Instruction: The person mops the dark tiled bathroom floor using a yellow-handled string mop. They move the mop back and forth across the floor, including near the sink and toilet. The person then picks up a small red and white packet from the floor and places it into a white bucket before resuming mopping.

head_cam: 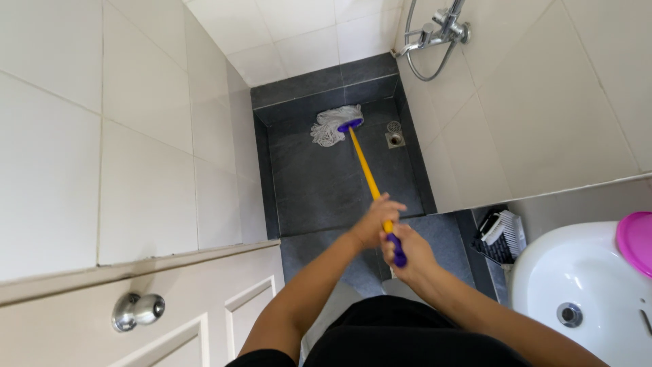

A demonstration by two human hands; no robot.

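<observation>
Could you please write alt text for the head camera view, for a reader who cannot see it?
Seen from above, a person's left hand and right hand grip a yellow mop handle, its white mop head on the dark tiled floor beside a floor drain. A white sink sits right.

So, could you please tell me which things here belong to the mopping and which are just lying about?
In use:
- yellow-handled mop with white string head, on the dark grey tiled floor
- left hand and right hand, both gripping the handle

Lying about:
- black-and-white scrubbing brush
- white ceramic basin
- pink round lid
- chrome shower tap
- silver door knob
</observation>
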